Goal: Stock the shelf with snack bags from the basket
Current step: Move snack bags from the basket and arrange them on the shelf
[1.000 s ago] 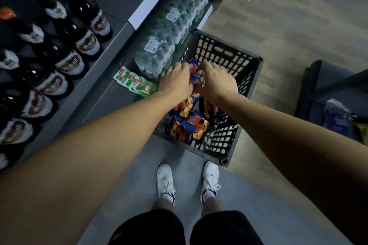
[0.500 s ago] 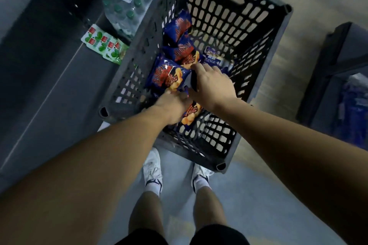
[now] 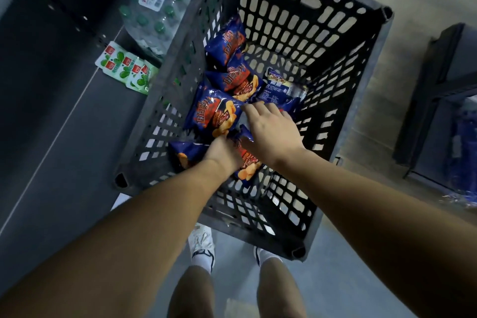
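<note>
Both hands have dropped deep into the black basket [image 3: 361, 64] since a second ago — picking has begun. The left hand [image 3: 223, 152] clenches around a blue chip bag [image 3: 247, 160]; the right hand [image 3: 271, 131] lies spread, unclenched, over the bags — nothing shelved yet.

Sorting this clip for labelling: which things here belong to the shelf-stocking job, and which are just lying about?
Job: blue snack bags, black basket, shelf, left hand, right hand.
Lying about: bottled water pack, green sachets, dark stand.
</note>
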### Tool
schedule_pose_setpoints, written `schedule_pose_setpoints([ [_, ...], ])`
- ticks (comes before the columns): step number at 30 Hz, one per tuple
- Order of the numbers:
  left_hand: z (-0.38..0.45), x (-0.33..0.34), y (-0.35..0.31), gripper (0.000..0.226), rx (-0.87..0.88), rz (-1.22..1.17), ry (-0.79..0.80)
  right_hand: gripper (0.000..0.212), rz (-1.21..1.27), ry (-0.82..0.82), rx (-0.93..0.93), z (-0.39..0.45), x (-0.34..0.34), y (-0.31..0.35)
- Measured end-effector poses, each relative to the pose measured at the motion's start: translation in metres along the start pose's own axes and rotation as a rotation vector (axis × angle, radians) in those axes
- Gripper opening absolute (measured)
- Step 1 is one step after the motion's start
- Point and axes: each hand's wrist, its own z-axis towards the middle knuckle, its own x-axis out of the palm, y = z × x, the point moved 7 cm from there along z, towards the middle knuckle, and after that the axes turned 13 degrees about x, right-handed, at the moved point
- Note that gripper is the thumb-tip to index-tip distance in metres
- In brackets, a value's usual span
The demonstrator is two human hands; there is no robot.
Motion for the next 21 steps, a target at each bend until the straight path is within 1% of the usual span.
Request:
schedule_pose_setpoints([
  [4, -0.015, -0.002, 0.029, 0.027, -0.121, -0.078, -0.032, 0.062, -0.025, 0.008, 0.007, 0.005, 0.003, 0.002],
  [6, -0.028, -0.015, 0.045, 0.024, -0.199, -0.113, -0.126, 0.061, -0.046, 0.009, 0.005, 0.008, 0.005, 0.001],
  [8, -0.039, -0.022, 0.061, 0.028, -0.294, -0.151, -0.207, 0.057, -0.07, 0.012, 0.007, 0.013, 0.007, -0.001],
  [11, -0.053, -0.026, 0.077, 0.047, -0.385, -0.21, -0.291, 0.058, -0.111, 0.079, -0.015, 0.018, 0.019, -0.001],
  [13, -0.06, -0.027, 0.082, 0.047, -0.407, -0.223, -0.344, 0.062, -0.136, 0.13, -0.046, 0.021, 0.032, 0.003],
  [15, -0.063, -0.027, 0.084, 0.043, -0.424, -0.225, -0.381, 0.067, -0.14, 0.136, -0.056, 0.026, 0.044, 0.008],
  [17, -0.066, -0.026, 0.085, 0.04, -0.442, -0.199, -0.4, 0.068, -0.134, 0.105, -0.009, 0.034, 0.055, 0.009],
  [19, -0.066, -0.024, 0.087, 0.037, -0.472, -0.179, -0.408, 0.065, -0.164, 0.073, 0.088, 0.042, 0.064, 0.004],
  [21, -0.065, -0.023, 0.088, 0.035, -0.481, -0.186, -0.402, 0.058, -0.243, 0.129, 0.134, 0.047, 0.079, -0.001],
])
